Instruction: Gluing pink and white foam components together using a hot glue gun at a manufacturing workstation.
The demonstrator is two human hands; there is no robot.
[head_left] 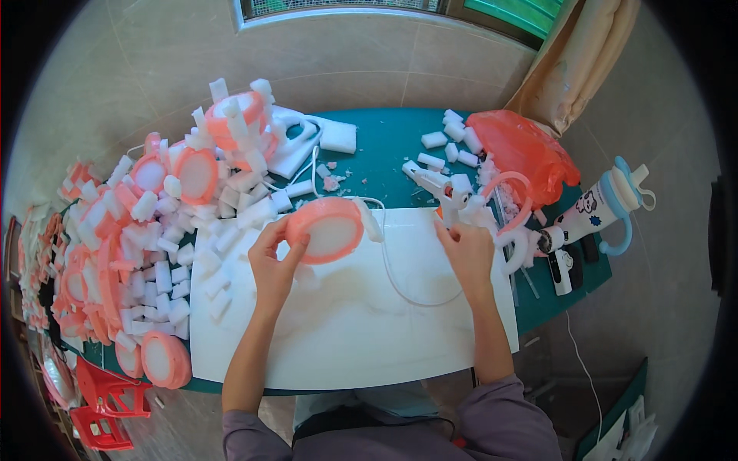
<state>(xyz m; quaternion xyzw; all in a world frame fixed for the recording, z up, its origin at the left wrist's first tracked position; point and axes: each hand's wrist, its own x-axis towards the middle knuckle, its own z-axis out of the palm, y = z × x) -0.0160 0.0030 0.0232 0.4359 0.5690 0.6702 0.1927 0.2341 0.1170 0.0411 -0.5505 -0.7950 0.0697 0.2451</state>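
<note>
Near the middle of the white board, my left hand (278, 257) grips a round pink foam piece (329, 229) with a white disc face, thumb on its front. A white foam block (370, 221) sits against the piece's right edge. My right hand (467, 250) is closed around the handle of a white glue gun (434, 182), whose nozzle points up and left. From the gun a white cord (396, 280) loops across the board. The fingers hide most of its handle.
A large heap of white foam blocks (161, 276) and pink foam rounds (196, 175) fills the table's left side. A red plastic bag (523, 150), a pink ring (523, 184) and a white tumbler (588, 211) stand at the right. Red stools (111, 388) are below left.
</note>
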